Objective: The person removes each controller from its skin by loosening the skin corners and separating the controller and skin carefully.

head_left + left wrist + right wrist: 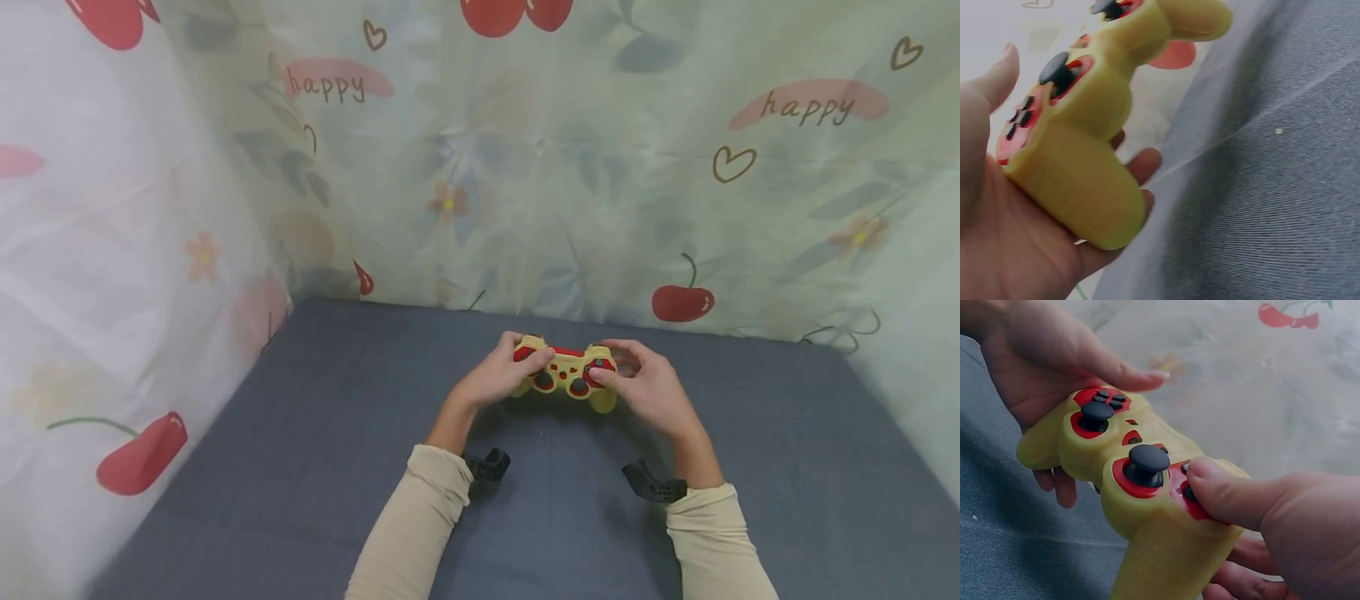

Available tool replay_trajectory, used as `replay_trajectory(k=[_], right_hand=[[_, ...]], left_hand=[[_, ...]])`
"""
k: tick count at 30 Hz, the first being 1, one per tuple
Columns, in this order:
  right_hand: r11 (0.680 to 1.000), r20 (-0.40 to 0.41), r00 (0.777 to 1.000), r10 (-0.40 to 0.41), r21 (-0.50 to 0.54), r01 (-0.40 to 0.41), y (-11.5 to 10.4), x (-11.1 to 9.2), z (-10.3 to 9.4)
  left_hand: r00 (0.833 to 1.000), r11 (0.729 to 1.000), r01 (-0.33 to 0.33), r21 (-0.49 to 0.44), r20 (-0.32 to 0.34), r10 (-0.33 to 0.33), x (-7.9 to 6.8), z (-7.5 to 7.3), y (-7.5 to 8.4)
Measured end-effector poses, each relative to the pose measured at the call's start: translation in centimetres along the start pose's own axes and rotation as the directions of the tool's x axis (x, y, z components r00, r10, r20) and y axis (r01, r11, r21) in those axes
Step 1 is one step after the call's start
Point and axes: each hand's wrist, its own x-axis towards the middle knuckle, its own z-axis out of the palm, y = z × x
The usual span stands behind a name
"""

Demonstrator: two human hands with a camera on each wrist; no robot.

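A yellow game controller (562, 364) with red panels and black thumbsticks is held between both hands, raised over the dark cloth. My left hand (495, 373) grips its left handle, the fingers wrapped beneath. In the left wrist view, the left thumb stands raised above the direction buttons (1020, 117). My right hand (654, 393) holds the other side, with the right thumb (1229, 490) resting on the face buttons. The right fingers curl behind the right handle (1163, 562), partly hidden by it. Both thumbsticks show uncovered in the right wrist view.
A dark grey cloth (360, 417) covers the table. White sheeting (540, 208) printed with cherries, flowers and "happy" rises at the back and sides. Black brackets (491, 464) sit at both wrists, next to the beige sleeves (420, 517).
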Motion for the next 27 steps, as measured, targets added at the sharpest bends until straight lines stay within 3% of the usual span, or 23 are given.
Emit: replay_trajectory(k=[7,13,19,23,27], right_hand=[[1.0,0.024,1.0,-0.015,0.024,0.014,-0.3,-0.1,0.2],[1.0,0.061,0.998,-0.004,0.03,0.002,-0.6,-0.1,0.3],[0.999,0.08,0.997,-0.015,0.042,0.011,-0.7,-0.1,0.2],[0.997,0.057,0.995,-0.076,-0.004,0.076,-1.0,-0.2,0.1],[0.971,0.042,0.978,-0.206,-0.115,0.21,-1.4,-0.3,0.3]], left_hand=[[0.994,0.998,-0.044,-0.043,-0.098,0.04,0.1,0.4,0.2],[0.984,0.991,-0.134,0.002,-0.121,0.134,0.1,0.2,0.6],[0.973,0.982,-0.183,0.041,-0.133,0.187,0.0,-0.2,0.8],[0.973,0.979,-0.198,0.058,-0.111,0.203,-0.1,-0.4,0.9],[0.976,0.977,-0.196,0.083,-0.082,0.203,-0.2,-0.5,0.9]])
